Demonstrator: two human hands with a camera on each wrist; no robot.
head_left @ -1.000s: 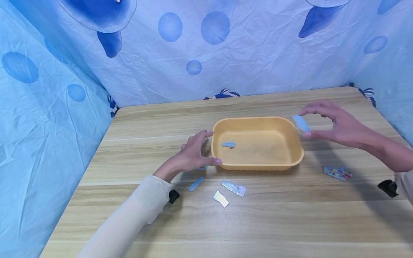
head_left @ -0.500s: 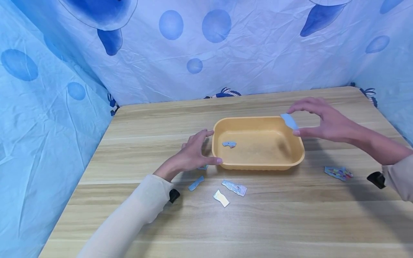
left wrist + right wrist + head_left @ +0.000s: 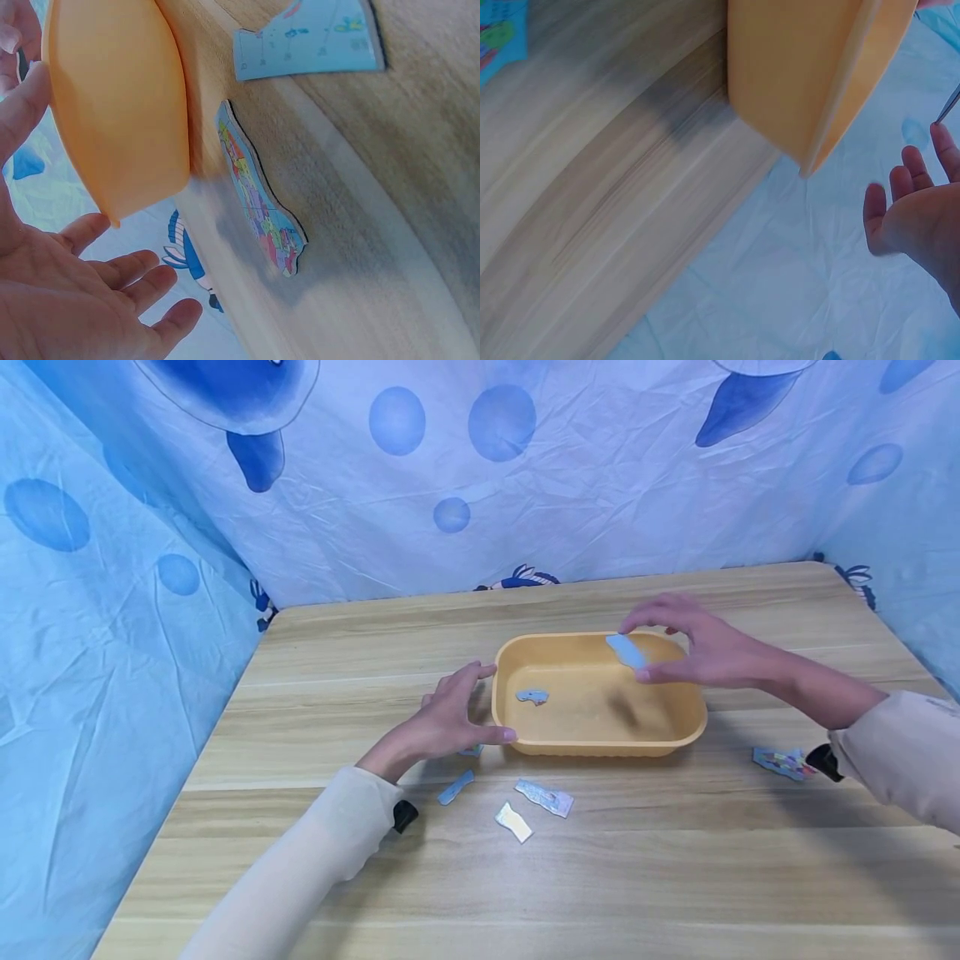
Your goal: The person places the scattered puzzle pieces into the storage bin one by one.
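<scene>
Carried leftward since the earlier frame: pale blue piece (image 3: 627, 652), from beside the right rim of an orange tray (image 3: 592, 748) to above the tray's inside, right of the frame's centre. Flat, longish, plain-faced, uneven-edged in the head view; thin and dark, seen edge-on, at the right margin of the right wrist view. Pinched between thumb and fingertips of the right hand (image 3: 701, 647). Spread, fingers uncurled, against the tray's left rim: left hand (image 3: 442, 718). Lying inside the tray, to the left: small printed piece (image 3: 532, 697). Scattered below: blue strip (image 3: 456, 787), patterned piece (image 3: 545, 797), whitish piece (image 3: 513, 822). Off at right: colourful piece (image 3: 778, 762). Clear only in the left wrist view: multicoloured print on a wavy-edged piece (image 3: 259, 195), near the tray. Underneath: pale wood-grain table (image 3: 637, 893). Behind and at both sides: crinkled blue sheeting (image 3: 330, 527), printed with bubbles.
</scene>
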